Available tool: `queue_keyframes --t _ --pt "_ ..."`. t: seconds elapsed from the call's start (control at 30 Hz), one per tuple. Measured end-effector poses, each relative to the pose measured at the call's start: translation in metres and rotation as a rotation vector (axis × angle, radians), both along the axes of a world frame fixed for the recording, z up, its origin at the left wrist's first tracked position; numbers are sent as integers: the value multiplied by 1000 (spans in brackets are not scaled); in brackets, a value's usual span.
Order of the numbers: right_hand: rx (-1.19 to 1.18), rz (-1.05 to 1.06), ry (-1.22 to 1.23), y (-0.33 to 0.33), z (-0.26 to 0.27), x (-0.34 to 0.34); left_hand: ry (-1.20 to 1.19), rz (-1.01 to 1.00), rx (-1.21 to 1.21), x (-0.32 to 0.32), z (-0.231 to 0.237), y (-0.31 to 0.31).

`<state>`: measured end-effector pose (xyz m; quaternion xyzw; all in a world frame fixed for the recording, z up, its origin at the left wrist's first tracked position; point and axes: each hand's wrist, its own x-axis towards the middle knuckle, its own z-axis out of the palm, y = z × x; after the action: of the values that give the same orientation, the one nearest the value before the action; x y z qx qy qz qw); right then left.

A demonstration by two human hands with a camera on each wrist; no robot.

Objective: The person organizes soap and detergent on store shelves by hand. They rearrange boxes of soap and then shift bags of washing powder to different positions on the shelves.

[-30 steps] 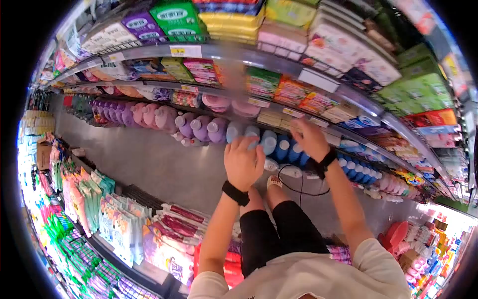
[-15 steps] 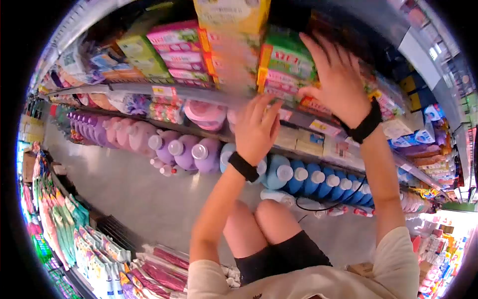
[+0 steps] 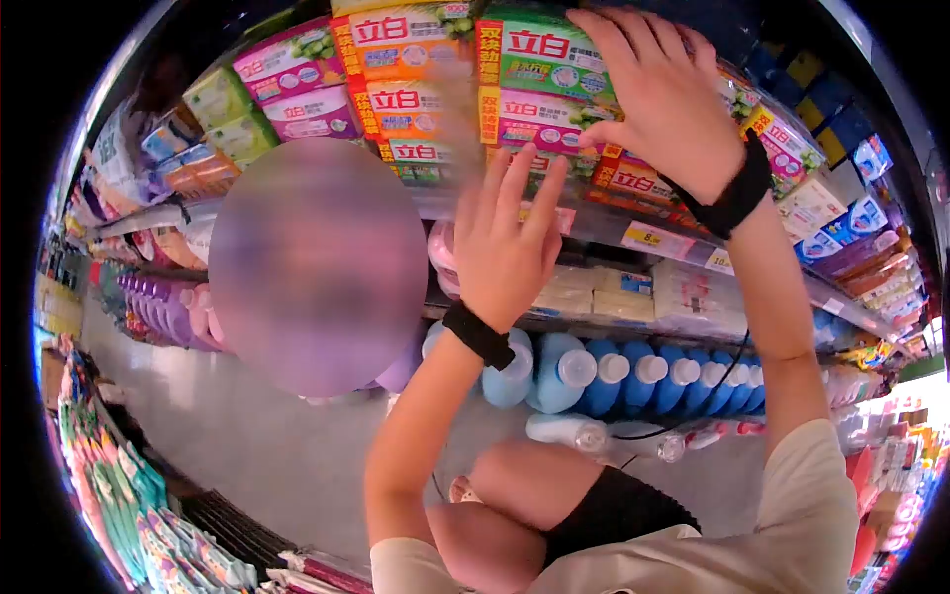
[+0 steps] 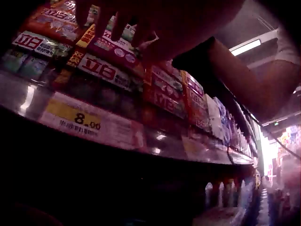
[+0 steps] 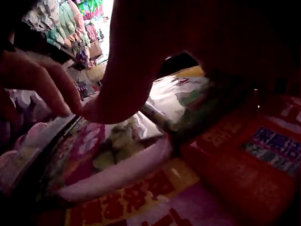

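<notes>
Head view: green box (image 3: pixel 554 61) partly out of sight behind splayed right hand (image 3: pixel 669 111), left hand (image 3: pixel 507 243) loose-fingered nearby

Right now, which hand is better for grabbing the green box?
Probably the right hand: seen from the head, it's up at the green box's right end. The left hand is lower and farther from that box.
</notes>
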<state>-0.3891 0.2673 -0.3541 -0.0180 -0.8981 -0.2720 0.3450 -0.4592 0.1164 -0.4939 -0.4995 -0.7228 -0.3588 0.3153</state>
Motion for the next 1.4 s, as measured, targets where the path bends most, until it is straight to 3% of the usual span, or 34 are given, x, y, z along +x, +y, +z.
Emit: queue_keyframes --t 0.1,0.5,0.6,0.7,0.87,1.4 --pt "-1 -105 0 0 -3 -7 -87 33 -42 -1 -8 8" --pt "-75 -32 46 -7 -1 -1 -90 129 -178 8 -12 15" --pt "-114 -121 -17 -11 6 -1 -93 141 -197 10 -10 16" --pt "-11 -73 59 4 -5 -7 -108 140 -185 12 -6 19" --pt "-54 -85 52 -3 -2 -7 -73 147 -209 10 4 14" --pt "-282 -170 -410 16 45 -23 -65 36 -268 0 27 -10"
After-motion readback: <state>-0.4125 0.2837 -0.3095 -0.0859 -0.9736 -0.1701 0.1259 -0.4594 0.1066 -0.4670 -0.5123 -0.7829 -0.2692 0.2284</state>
